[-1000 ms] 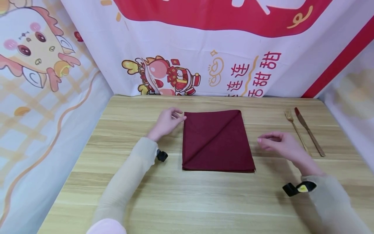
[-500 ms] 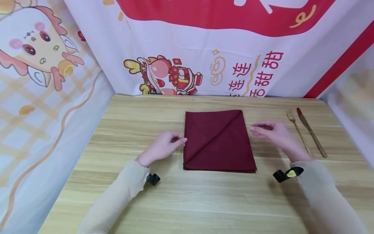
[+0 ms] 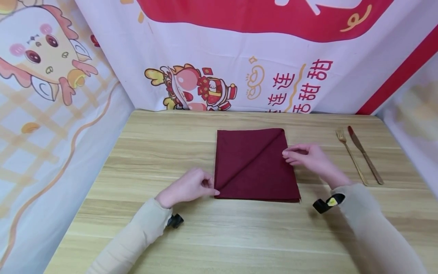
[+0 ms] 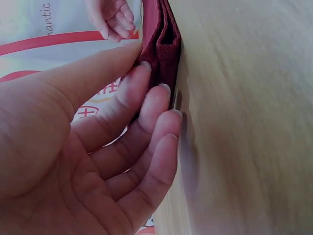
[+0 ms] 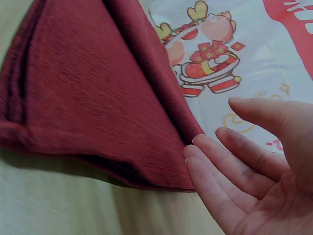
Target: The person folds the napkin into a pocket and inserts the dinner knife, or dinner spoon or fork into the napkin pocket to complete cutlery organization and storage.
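Note:
A dark red cloth napkin (image 3: 263,179), folded into a square with a diagonal fold across its top, lies flat on the wooden table (image 3: 260,236). At its near left corner is my left hand (image 3: 191,186). The left wrist view shows the thumb tip at the top edge and the loosely bent fingertips (image 4: 156,100) against the stacked layers (image 4: 168,58). On the other side, my right hand (image 3: 311,160) touches the right edge with its fingertips. Seen from the right wrist, those fingers (image 5: 220,166) are relaxed beside the cloth's corner, with the thumb apart from them.
To the right of the napkin lie a gold fork (image 3: 349,152) and a gold knife (image 3: 362,152), side by side. A printed white cloth (image 3: 219,49) hangs behind the table's far edge, and another patterned cloth (image 3: 44,133) hangs along the left.
My left hand has slid along the napkin's left edge from the far corner to the near corner. My right hand has come in leftward to the right edge. The napkin stays put.

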Demonstrator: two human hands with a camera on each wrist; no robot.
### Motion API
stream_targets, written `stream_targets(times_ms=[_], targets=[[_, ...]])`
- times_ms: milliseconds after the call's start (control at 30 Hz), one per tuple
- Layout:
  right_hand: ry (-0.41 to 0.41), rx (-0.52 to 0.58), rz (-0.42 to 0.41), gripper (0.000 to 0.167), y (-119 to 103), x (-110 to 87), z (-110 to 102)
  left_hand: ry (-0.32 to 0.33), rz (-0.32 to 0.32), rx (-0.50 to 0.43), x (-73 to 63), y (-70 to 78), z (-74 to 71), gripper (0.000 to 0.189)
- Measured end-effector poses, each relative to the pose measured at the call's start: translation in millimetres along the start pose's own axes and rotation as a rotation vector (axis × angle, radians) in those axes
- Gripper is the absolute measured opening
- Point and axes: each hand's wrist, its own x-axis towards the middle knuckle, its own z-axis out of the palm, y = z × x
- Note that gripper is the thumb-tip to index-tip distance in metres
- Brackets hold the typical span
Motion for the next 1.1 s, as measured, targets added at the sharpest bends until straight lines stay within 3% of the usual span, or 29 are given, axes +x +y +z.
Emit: stream_targets(times_ms=[367,600,833,1100], targets=[[0.002,0.03,-0.004,0.056,7,30.4,2,-0.017,-0.017,-0.006,-2.6,-1.2,0.9,0.023],[0.054,0.163,-0.007,0.059,8,67.9,-1,-0.011,-0.028,-0.001,-2.1,-1.4,3.0,0.023],[0.139,0.078,0.062,0.044,15,100.1,-7,-0.025,-0.022,-0.028,-2.6,-3.5,4.2,0.023],[0.171,-0.05,0.096,0.039,6,114.1,-7,-0.047,-0.013,-0.032,-2.6,-5.7,2.4,0.021]])
